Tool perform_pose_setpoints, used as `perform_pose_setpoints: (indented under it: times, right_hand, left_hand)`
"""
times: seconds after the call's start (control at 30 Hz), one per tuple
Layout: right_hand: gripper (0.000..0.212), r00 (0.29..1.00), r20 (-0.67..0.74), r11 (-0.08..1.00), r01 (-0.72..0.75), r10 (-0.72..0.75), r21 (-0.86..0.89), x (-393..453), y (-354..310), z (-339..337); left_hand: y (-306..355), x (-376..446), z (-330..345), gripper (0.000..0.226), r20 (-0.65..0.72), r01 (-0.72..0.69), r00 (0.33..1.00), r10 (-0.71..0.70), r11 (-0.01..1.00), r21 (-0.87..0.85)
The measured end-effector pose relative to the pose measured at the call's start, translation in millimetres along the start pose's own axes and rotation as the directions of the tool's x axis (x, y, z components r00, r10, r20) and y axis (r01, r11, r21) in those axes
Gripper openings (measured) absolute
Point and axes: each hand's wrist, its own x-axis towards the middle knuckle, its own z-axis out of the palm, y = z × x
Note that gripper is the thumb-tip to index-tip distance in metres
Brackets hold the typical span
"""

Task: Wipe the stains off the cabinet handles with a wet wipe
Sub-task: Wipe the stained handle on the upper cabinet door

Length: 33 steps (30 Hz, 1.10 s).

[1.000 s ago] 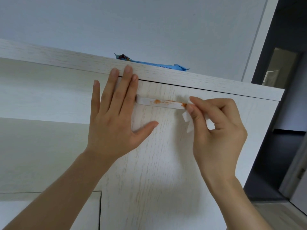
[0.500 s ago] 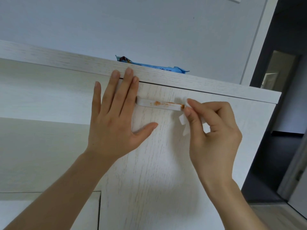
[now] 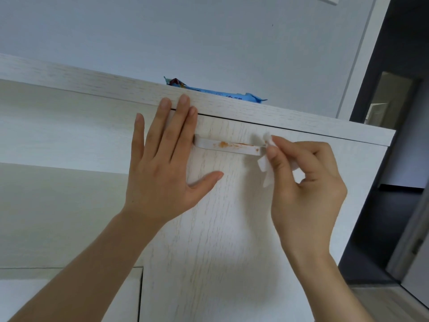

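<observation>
A pale wood-grain cabinet (image 3: 220,240) fills most of the view, its door face running behind both hands and its top board (image 3: 301,118) passing just above the fingertips of the left hand. The left hand (image 3: 162,173) lies flat against the door, fingers straight and close together, thumb spread out to the side toward the right hand; it holds nothing, and its longer fingertips reach up onto the edge of the top board. The right hand (image 3: 306,187) is raised beside it, fingers curled, pinching a white wet wipe (image 3: 264,168) between thumb and forefinger; a loose flap of the wipe hangs below the thumb and a small bunched bit shows above the fingertips. Between the two hands runs the white cabinet handle (image 3: 228,147), a slim horizontal bar whose left end sits just beside the left hand's fingers and whose right end meets the wipe at the right hand's fingertips. Above and between the hands, on the top board, lies a blue wipes packet (image 3: 218,92), only its upper edge showing. On the handle, nearer the left hand, sits an orange stain (image 3: 223,144), with a thinner orange streak trailing along the bar toward the right hand.
</observation>
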Motion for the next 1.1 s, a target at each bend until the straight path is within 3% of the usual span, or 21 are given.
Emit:
perform_pose_setpoints:
  times: [0.07, 0.2, 0.5, 0.67, 1.03, 1.1]
  right_hand:
    - [0.016, 1.000, -0.002, 0.999, -0.029, 0.030, 0.012, -1.1, -0.3, 0.7]
    - [0.017, 0.997, 0.045, 0.996, 0.063, -0.061, -0.056, -2.4, -2.9, 2.5]
    - [0.019, 0.991, 0.050, 0.987, 0.128, -0.124, -0.097, -3.4, -7.9, 3.8]
    - [0.016, 0.999, 0.015, 0.999, -0.029, 0.030, -0.017, 1.5, -10.0, 0.4]
    - [0.015, 0.991, 0.125, 0.992, 0.065, -0.051, -0.112, 4.5, -16.1, 4.6]
    - [0.014, 0.995, 0.095, 0.996, 0.003, 0.006, -0.087, 8.3, -13.1, 1.2]
  left_hand:
    - [-0.3, -0.6, 0.4, 0.088, 0.004, 0.002, 1.000, -0.002, 1.000, 0.000]
    - [-0.3, -0.5, 1.3, 0.088, -0.003, -0.001, 1.000, 0.001, 1.000, 0.001]
    - [-0.3, -0.7, 1.7, 0.087, -0.016, -0.002, 1.000, 0.002, 1.000, 0.012]
    - [-0.5, -0.8, 1.0, 0.087, 0.000, 0.007, 1.000, -0.007, 1.000, 0.001]
    - [-1.0, -0.3, 1.9, 0.087, -0.004, 0.000, 1.000, 0.000, 1.000, 0.007]
    - [-0.9, -0.2, 1.6, 0.088, 0.003, 0.000, 1.000, 0.000, 1.000, 0.006]
